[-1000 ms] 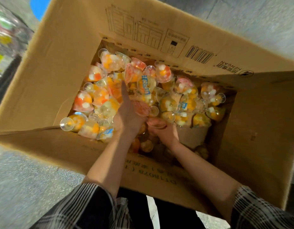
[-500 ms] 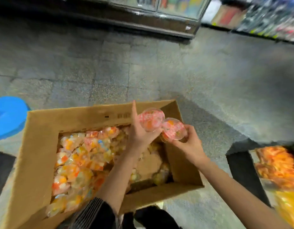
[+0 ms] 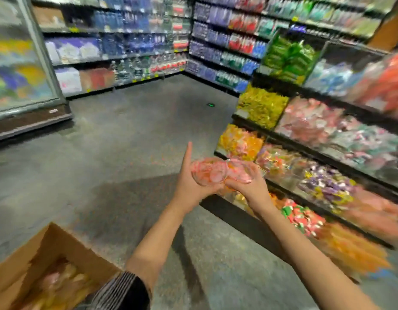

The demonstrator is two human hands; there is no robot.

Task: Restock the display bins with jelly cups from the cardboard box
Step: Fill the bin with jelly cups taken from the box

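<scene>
Grey floor (image 3: 131,139); bottle shelves (image 3: 135,41) behind; glass-door cooler (image 3: 19,63) at left.

Pink-orange jelly cups (image 3: 220,171), brown cardboard box (image 3: 25,265), striped dark sleeve (image 3: 124,291), grey floor (image 3: 126,142).

cardboard box (image 3: 25,262) lies on the floor (image 3: 131,153) left, display bins (image 3: 305,153) right, shelves (image 3: 148,41) behind.

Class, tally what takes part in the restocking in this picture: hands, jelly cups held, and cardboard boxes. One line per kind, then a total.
Hands: 2, left hand and right hand
Jelly cups held: 2, left cup and right cup
Cardboard box: 1
Total: 5
</scene>
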